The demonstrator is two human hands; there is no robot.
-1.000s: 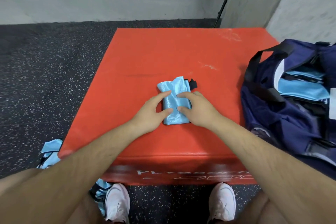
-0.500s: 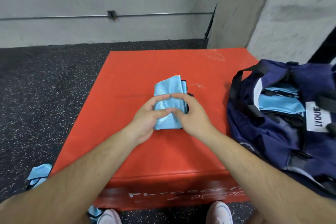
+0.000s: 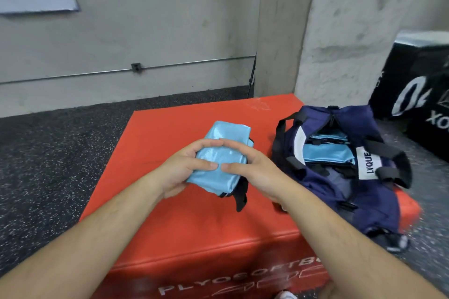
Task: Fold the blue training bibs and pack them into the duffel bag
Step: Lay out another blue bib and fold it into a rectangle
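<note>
Red plyo box (image 3: 194, 238), gym floor: folded blue bib (image 3: 226, 138) over box top, L hand (image 3: 179, 172) & R hand (image 3: 252, 172) fingers curled round it; open duffel (image 3: 371, 206) on box's right side, packed bibs (image 3: 325, 155) inside.

**Person's body, head view: clothing and surface detail**

Both forearms (image 3: 116, 230) are bare right up to the near frame edge, with fine hair along each. The left hand (image 3: 187, 167) and right hand (image 3: 247, 167) are bare too, with thumbnails cut short. A white shoe (image 3: 286, 295) shows only its rounded toe at the near edge, right of centre. The rest is cut off and its make is unreadable.
</note>
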